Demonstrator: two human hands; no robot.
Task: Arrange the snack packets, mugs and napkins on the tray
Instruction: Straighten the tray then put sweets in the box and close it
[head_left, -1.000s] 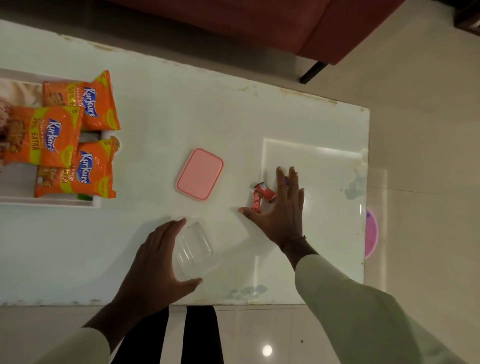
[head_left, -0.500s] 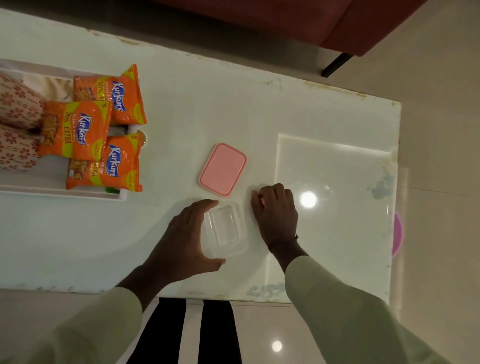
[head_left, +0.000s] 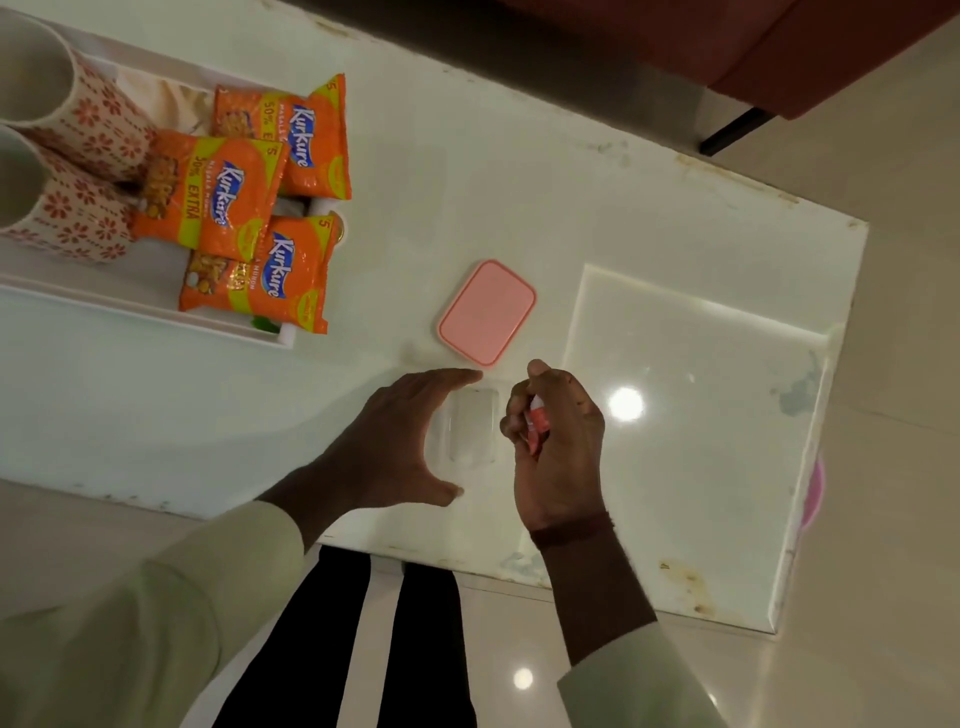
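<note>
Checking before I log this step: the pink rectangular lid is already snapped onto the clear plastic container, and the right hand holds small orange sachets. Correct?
Not quite. The head view shows the pink rectangular lid lying on the white table, apart from the open clear plastic container. The rest stands: the right hand holds small orange sachets.

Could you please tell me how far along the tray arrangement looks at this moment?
Three orange snack packets and two floral mugs already sit on the white tray. The right hand holds small red wrappers; the left hand steadies a clear plastic box. Its pink lid lies off.
</note>
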